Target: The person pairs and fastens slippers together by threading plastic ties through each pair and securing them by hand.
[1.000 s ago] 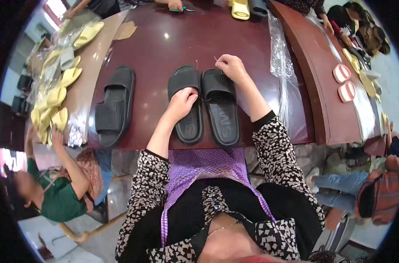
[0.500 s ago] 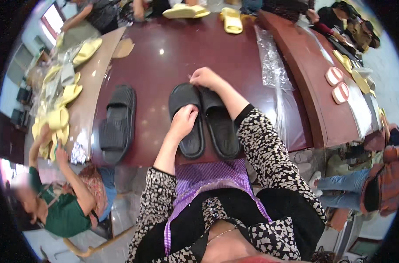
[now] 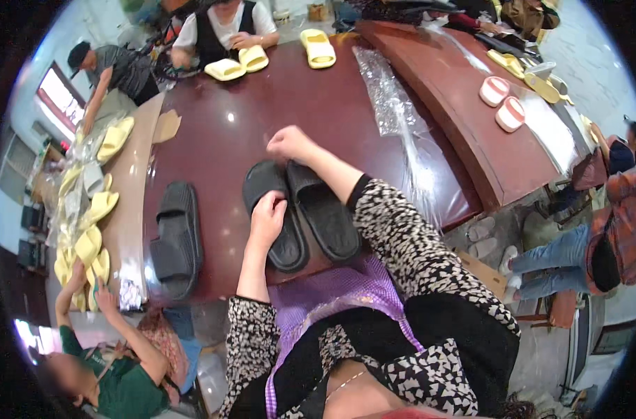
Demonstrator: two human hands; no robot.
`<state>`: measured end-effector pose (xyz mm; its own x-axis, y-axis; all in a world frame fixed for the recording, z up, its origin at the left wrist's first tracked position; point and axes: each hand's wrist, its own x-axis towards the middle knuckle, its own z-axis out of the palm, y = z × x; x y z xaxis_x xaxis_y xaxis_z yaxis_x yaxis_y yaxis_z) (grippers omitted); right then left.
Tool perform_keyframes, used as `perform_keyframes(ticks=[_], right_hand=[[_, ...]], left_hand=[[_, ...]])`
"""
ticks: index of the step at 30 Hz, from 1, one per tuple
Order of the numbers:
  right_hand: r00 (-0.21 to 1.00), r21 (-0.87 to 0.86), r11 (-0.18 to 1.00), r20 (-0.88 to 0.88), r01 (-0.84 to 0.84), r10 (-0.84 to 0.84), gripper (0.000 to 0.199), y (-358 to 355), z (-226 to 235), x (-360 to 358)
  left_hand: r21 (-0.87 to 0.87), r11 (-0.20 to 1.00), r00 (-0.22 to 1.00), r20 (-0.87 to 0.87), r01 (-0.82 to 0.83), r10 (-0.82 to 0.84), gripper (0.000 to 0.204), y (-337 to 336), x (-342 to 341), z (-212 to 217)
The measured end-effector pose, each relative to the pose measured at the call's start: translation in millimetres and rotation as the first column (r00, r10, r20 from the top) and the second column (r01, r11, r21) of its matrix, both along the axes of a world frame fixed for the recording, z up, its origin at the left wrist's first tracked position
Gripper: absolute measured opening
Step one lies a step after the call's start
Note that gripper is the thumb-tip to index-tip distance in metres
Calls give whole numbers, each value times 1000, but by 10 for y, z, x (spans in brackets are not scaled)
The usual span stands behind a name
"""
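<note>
The left hand (image 3: 267, 218) is pinching one black slipper (image 3: 274, 225), steadying it beside its mate (image 3: 323, 218) near the tabletop's (image 3: 262, 119) near edge. The right hand (image 3: 290, 143) is resting closed at the toes; what it holds cannot be told.

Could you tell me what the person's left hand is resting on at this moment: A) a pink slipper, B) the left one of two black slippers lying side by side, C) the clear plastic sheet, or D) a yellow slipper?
B: the left hand lies on the left black slipper of the pair, while the right hand sits at the toe end of the right black slipper.
</note>
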<state>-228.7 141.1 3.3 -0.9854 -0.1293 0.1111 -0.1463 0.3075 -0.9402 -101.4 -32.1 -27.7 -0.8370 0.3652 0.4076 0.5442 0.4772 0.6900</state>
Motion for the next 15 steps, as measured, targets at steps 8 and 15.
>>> perform_keyframes(ticks=[8,15], right_hand=[[964,-187,980,-267,-65,13,9,258,56,493],[957,-242,964,-289,-106,33,4,189,26,617]], left_hand=[[298,934,973,178,-196,148,19,114,-28,550],[476,862,898,436,-171,-63,17,375,-634,721]])
